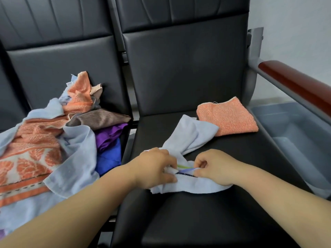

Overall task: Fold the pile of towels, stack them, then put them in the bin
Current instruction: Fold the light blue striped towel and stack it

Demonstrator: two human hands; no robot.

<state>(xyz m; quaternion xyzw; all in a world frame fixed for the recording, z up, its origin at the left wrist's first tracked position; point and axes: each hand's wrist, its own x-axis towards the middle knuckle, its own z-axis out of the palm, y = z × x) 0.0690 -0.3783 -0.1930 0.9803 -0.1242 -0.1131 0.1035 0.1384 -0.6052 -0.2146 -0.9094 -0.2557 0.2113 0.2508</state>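
Observation:
A crumpled light blue towel (189, 135) lies on the right black seat (206, 212). My left hand (154, 167) and my right hand (213, 167) both pinch its near edge, close together, where a green and purple striped hem shows. Behind it, at the seat's back right, lies a folded orange towel (227, 117). The unfolded pile of towels (50, 140) covers the left seat: orange patterned, light blue, brown, purple and dark blue ones. A grey bin (293, 126) stands on the floor to the right of the seat.
A wooden armrest (295, 85) on a metal frame runs between the right seat and the bin. A gap (129, 133) separates the two seats. Black backrests rise behind both seats.

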